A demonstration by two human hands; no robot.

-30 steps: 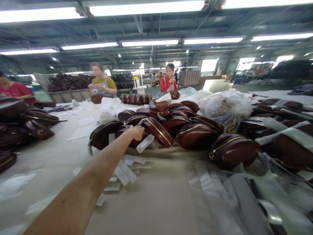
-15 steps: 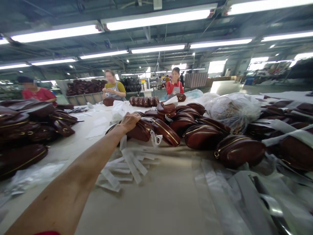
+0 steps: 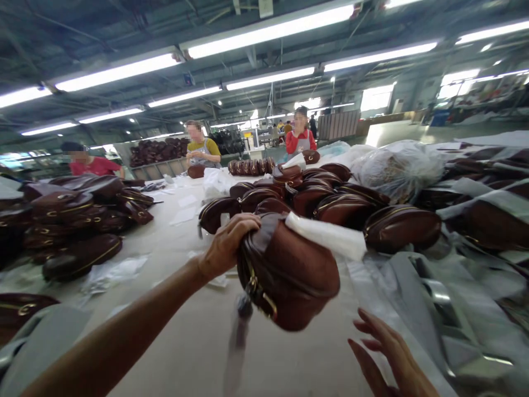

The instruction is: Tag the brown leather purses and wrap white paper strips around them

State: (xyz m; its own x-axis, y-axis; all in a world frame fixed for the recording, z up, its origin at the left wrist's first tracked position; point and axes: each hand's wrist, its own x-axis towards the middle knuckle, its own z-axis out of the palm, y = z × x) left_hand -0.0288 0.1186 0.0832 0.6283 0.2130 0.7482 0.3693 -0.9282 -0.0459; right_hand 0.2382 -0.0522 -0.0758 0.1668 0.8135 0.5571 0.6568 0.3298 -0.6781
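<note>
My left hand (image 3: 229, 242) grips a brown leather bag (image 3: 297, 275) by its upper left edge, holding it tilted above the pale table (image 3: 173, 342). Gold-coloured hardware and a zipper show on the bag's left side. A strip of white wrapping (image 3: 326, 236) sticks out from its top towards the right. At the lower right, my right hand (image 3: 386, 353) is apart from the bag, its fingers spread and nothing in them. Behind the held bag, several similar brown bags (image 3: 314, 198) lie in rows.
A pile of brown bags (image 3: 74, 215) stands at the left. Clear plastic bundle (image 3: 400, 168) sits at the back right, and plastic sheeting with grey material (image 3: 407, 298) covers the right side. Co-workers (image 3: 300, 138) are across the table.
My left hand has lifted a bag from the row and brought it nearer, to the right. My right hand has come into view. The camera view has shifted slightly.
</note>
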